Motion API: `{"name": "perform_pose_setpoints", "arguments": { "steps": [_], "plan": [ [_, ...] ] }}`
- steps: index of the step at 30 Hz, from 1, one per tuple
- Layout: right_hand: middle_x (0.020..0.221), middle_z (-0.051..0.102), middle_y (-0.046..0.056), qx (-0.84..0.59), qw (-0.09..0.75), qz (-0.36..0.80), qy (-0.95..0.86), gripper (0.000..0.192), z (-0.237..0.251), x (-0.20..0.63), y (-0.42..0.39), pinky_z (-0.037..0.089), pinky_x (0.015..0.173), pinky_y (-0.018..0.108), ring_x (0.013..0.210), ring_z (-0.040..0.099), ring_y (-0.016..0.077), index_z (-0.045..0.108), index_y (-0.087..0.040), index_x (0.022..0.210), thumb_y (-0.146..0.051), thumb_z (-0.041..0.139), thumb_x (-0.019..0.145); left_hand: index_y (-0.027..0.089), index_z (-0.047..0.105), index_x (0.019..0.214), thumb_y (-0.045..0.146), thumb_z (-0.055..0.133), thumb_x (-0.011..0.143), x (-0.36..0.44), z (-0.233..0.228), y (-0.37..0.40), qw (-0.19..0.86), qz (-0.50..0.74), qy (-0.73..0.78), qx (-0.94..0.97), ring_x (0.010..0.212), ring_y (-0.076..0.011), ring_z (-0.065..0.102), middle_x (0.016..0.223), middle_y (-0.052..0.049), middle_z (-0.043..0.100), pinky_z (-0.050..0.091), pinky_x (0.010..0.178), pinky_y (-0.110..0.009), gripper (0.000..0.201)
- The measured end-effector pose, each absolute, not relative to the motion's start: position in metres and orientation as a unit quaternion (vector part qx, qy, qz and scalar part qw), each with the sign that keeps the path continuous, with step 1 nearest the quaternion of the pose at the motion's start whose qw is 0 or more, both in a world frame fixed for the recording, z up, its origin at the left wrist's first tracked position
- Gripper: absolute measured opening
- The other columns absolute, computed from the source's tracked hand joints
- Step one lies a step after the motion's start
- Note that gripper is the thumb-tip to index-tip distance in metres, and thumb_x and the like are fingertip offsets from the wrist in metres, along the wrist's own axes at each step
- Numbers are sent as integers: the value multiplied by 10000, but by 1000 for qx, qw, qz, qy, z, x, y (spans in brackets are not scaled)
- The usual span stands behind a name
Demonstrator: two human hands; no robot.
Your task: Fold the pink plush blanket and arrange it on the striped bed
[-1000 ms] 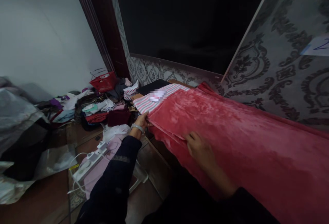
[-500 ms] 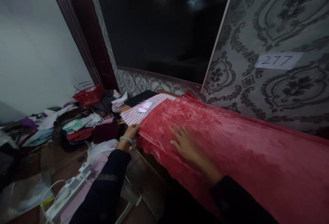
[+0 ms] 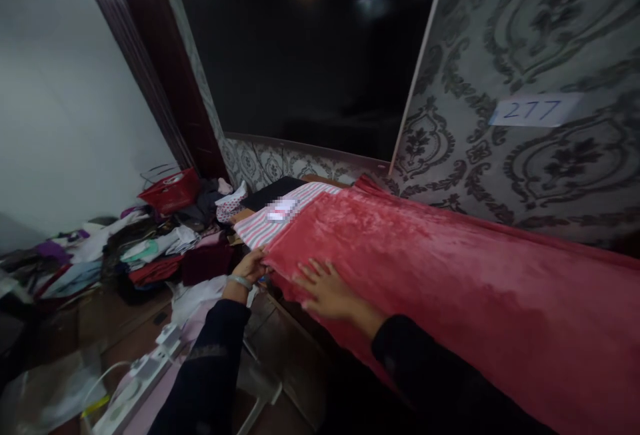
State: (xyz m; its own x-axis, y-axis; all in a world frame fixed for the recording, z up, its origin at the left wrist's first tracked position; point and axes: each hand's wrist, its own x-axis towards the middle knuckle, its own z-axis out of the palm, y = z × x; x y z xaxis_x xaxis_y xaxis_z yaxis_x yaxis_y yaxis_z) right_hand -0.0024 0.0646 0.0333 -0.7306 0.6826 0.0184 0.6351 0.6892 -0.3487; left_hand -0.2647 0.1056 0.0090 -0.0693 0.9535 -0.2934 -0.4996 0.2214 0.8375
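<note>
A red plush blanket (image 3: 450, 268) lies spread over a long surface along the patterned wall. My left hand (image 3: 253, 266), with a bracelet at the wrist, pinches the blanket's near-left corner. My right hand (image 3: 325, 288) rests flat on the blanket close to that corner, fingers spread. A pink-and-white striped cloth (image 3: 273, 218) lies under the blanket's far left end.
A large dark screen (image 3: 310, 55) hangs on the wall above, and a paper label reading 277 (image 3: 533, 110) is to its right. Piles of clothes (image 3: 155, 248) and a red basket (image 3: 170, 190) cover the floor at left. A white power strip (image 3: 145, 372) lies near my left arm.
My right hand slid left along the blanket toward the corner. My left hand stayed on the corner. The view shifted slightly.
</note>
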Motion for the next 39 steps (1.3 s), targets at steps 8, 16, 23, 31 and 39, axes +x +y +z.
{"name": "perform_pose_setpoints", "arguments": {
  "steps": [8, 16, 23, 31, 39],
  "plan": [
    [1653, 296, 92, -404, 133, 243, -872, 672, 53, 48, 58, 133, 1262, 517, 1541, 211, 297, 306, -259, 1613, -416, 533, 999, 126, 623, 806, 46, 671, 679, -267, 20, 107, 605, 563, 509, 241, 526, -175, 633, 649, -27, 665, 568, 490, -298, 158],
    [1698, 93, 99, -469, 97, 198, -855, 818, 7, 80, 9, -32, 1227, 626, 1565, -20, 331, 279, -291, 1617, -481, 648, 912, 136, 643, 844, 53, 747, 709, -254, 33, 113, 572, 577, 536, 228, 515, -153, 645, 667, -9, 684, 577, 496, -258, 189],
    [1662, 260, 40, -425, 180, 314, -829, 729, 13, 82, -7, 24, 1273, 497, 1557, 152, 278, 424, -336, 1554, -414, 668, 872, 121, 697, 824, 43, 691, 639, -194, 104, 119, 578, 637, 453, 234, 685, -202, 704, 706, -47, 710, 609, 701, -300, 201],
    [1537, 490, 111, -407, 574, 588, -400, 693, 12, 158, 3, 448, 1094, 523, 1310, 564, 290, 491, -307, 1484, -634, 597, 882, 148, 727, 888, 244, 747, 661, -30, 167, 89, 442, 509, 322, 665, 742, -189, 635, 802, -31, 718, 517, 722, -300, 247],
    [1121, 732, 122, -502, 564, 484, -443, 668, -1, 243, -21, 552, 921, 453, 1108, 663, 308, 687, -211, 1243, -722, 405, 919, 206, 651, 759, 143, 574, 716, 80, 53, -10, 187, 246, 242, 920, 807, -282, 676, 839, -107, 710, 552, 757, -410, 109]
  ]
}}
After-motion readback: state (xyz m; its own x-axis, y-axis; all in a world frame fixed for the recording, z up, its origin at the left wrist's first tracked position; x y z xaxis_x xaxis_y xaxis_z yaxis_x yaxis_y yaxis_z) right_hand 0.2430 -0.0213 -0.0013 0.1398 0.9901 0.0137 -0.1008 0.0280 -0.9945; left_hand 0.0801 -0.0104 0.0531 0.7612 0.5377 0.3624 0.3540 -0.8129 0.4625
